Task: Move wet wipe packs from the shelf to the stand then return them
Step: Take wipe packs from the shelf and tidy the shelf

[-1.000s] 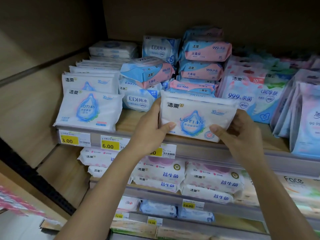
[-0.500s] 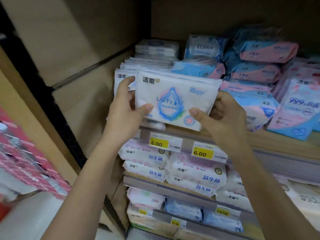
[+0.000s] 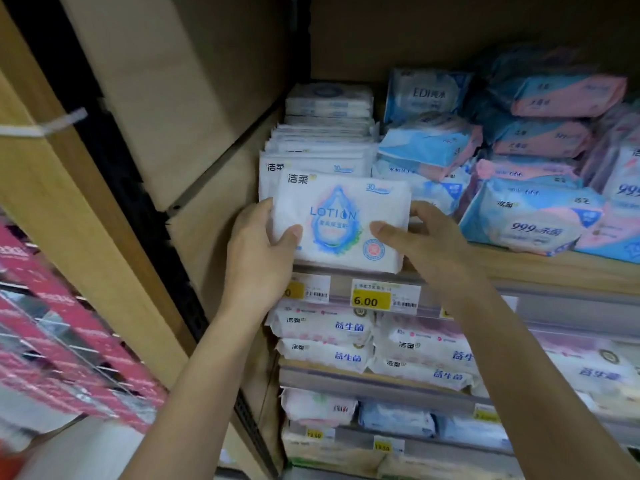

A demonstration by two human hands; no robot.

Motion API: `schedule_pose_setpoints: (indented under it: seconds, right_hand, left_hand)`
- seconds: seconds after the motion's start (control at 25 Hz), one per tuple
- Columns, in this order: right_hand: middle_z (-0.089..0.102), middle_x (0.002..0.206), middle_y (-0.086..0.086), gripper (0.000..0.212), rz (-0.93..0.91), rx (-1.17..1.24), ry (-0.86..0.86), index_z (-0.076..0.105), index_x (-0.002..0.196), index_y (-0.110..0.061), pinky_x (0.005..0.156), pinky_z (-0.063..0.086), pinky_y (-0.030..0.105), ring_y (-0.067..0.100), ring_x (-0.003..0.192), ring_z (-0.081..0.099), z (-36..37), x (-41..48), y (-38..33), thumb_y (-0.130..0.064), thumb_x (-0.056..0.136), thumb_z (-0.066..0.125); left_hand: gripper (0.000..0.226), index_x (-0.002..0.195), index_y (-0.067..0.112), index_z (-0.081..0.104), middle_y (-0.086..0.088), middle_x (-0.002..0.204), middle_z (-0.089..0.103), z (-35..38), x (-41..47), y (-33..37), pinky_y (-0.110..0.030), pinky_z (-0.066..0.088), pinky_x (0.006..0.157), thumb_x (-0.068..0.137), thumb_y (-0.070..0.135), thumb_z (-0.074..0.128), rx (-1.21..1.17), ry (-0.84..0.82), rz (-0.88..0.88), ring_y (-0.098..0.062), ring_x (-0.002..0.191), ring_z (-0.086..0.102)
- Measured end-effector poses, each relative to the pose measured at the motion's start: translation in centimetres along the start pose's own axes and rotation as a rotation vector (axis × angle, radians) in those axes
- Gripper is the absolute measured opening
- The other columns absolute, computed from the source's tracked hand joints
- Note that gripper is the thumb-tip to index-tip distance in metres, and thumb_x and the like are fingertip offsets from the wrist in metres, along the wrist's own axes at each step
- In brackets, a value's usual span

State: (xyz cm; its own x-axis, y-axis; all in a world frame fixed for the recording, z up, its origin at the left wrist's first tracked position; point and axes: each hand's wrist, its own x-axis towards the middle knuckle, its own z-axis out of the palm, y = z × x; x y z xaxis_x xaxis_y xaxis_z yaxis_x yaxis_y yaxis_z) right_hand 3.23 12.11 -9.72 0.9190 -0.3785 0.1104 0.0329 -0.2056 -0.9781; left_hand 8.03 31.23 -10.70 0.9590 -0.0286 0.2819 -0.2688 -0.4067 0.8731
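Closest to the camera, two bare forearms reach up and forward from the bottom edge. Far to the left, blurred, stands a stack of pink boxes. Below the arms lie lower shelves of white packs with blue print, and under those sit pale pink and blue packs with small yellow tags.

At arm's length, the left hand grips the left end of a white wet wipe pack. Its thumb presses on the front and its fingers are hidden behind. The right hand grips the right end the same way, thumb across the lower front and fingers curled round the edge. The pack stands upright, facing the camera, printed with a blue droplet and the word LOTION. It is at the front left of the upper shelf, with its lower edge level with the shelf's front rail. Whether it rests on the board cannot be told.

Just under the pack, a yellow price label on the rail reads 6.00.

Directly behind the held pack, a row of matching white packs runs back toward the rear wall. To the right of that row, blue and pink packs are heaped loosely, some tilted. A pale wooden side panel closes the shelf on the left.
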Motion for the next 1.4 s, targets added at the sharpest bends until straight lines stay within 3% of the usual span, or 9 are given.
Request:
schedule_pose_setpoints:
  seconds: [0.2,0.36,0.48,0.64,0.76,0.88,1.0,1.16,1.4]
  right_hand:
    - [0.072,0.094,-0.007,0.021,-0.125,-0.032,0.027,0.058,0.088,-0.032,0.072,0.06,0.034,0.007,0.082,0.071,0.5,-0.3,-0.4,-0.02,0.08,0.073]
    - [0.071,0.1,-0.01,0.03,-0.223,-0.06,0.052,0.058,0.104,-0.022,0.081,0.058,0.033,0.007,0.091,0.069,1.3,0.3,-0.4,-0.014,0.08,0.073]
    - [0.065,0.092,-0.021,0.034,-0.224,-0.244,0.016,0.057,0.108,-0.026,0.081,0.057,0.035,0.003,0.089,0.066,2.0,0.7,0.2,-0.022,0.08,0.074]
    - [0.065,0.097,-0.023,0.054,-0.214,-0.257,0.008,0.049,0.124,-0.025,0.078,0.055,0.022,-0.006,0.087,0.064,1.7,0.6,0.2,-0.026,0.076,0.076]
    - [0.059,0.086,-0.031,0.042,-0.236,-0.332,0.014,0.054,0.112,-0.028,0.077,0.056,0.023,-0.007,0.083,0.063,2.1,0.5,0.2,-0.02,0.076,0.076]
    - [0.068,0.089,-0.015,0.045,-0.269,-0.35,0.058,0.054,0.115,-0.019,0.078,0.056,0.035,0.008,0.085,0.067,3.2,0.6,0.3,-0.019,0.076,0.075]
    - [0.072,0.098,0.002,0.052,-0.291,-0.423,0.097,0.051,0.124,-0.013,0.077,0.054,0.037,0.016,0.086,0.068,3.9,0.7,0.2,-0.02,0.077,0.074]
    - [0.066,0.096,-0.009,0.058,-0.258,-0.408,0.066,0.048,0.129,-0.018,0.077,0.053,0.028,0.007,0.082,0.062,3.2,0.4,0.0,-0.027,0.078,0.074]
    - [0.066,0.1,-0.004,0.038,-0.268,-0.296,0.187,0.055,0.119,-0.019,0.083,0.053,0.03,0.008,0.088,0.064,0.3,-0.6,-0.1,-0.028,0.084,0.068]
  left_hand:
    - [0.039,0.127,0.023,0.05,0.015,0.11,0.06,0.0,-0.2,0.2,-0.016,0.046,0.082,0.09,0.012,0.059,-0.117,0.02,-0.027,0.006,0.094,0.055]
    - [0.045,0.125,0.022,0.047,0.007,0.12,0.06,0.7,0.4,0.0,-0.032,0.049,0.093,0.086,0.006,0.061,-0.185,0.125,0.013,-0.008,0.108,0.057]
    - [0.048,0.134,0.02,0.04,0.005,0.124,0.059,0.8,-0.2,-0.2,-0.014,0.042,0.079,0.09,0.011,0.057,-0.104,0.115,-0.029,-0.004,0.103,0.054]
    - [0.075,0.147,0.02,0.02,0.012,0.136,0.046,0.6,-1.3,-0.4,-0.006,0.031,0.083,0.087,0.013,0.063,0.034,0.145,0.027,0.003,0.108,0.048]
    - [0.08,0.147,0.025,0.021,0.011,0.148,0.033,1.1,-1.7,-0.5,-0.009,0.03,0.101,0.083,0.006,0.064,0.09,0.174,0.214,0.002,0.129,0.034]
    - [0.075,0.147,0.029,0.023,-0.005,0.146,0.036,1.7,-1.3,-0.9,-0.022,0.04,0.095,0.086,0.004,0.059,0.193,0.196,0.254,-0.018,0.126,0.042]
    - [0.073,0.147,0.031,0.022,-0.01,0.147,0.035,2.0,-1.2,-0.9,-0.034,0.047,0.072,0.087,0.01,0.058,0.389,0.259,0.208,-0.03,0.115,0.051]
    - [0.063,0.14,0.02,0.042,-0.019,0.148,0.034,2.5,-1.7,-0.8,-0.046,0.051,0.076,0.081,0.01,0.063,0.58,0.392,0.257,-0.038,0.126,0.044]
    - [0.033,0.113,0.006,0.06,-0.017,0.124,0.055,2.7,-2.2,1.4,-0.037,0.046,0.092,0.081,0.001,0.055,0.213,0.363,0.73,-0.026,0.113,0.054]
